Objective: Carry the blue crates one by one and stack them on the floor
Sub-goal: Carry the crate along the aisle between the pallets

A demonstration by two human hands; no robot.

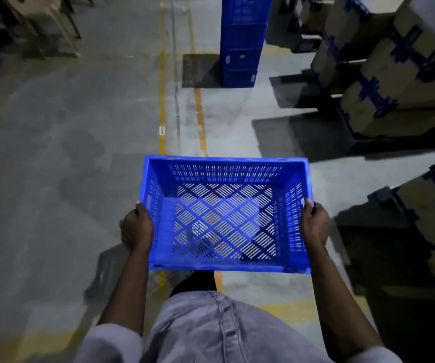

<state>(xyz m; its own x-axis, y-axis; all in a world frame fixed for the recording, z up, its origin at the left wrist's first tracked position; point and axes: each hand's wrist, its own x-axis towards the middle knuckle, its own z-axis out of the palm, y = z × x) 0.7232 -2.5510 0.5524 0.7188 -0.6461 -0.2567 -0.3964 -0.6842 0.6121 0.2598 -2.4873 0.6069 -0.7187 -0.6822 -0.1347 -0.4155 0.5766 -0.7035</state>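
I grip the blue crate (pixel 227 216) by its short ends, left hand (pixel 136 227) and right hand (pixel 314 224) curled round the rims, its long axis crosswise, the crate stack (pixel 242 48) well ahead

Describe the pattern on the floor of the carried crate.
Slotted blue plastic: patches of diagonal slits in a diamond lattice on the crate, seen in the head view.

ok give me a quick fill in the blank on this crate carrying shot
The perforated blue plastic crate held in both hands is ____ inside. The left hand and right hand grip its ____ walls, not the long ones. The painted lines on the grey concrete floor are ____. The taped brown cardboard boxes sit on the person's ____ side.
Missing: empty; short; yellow; right.
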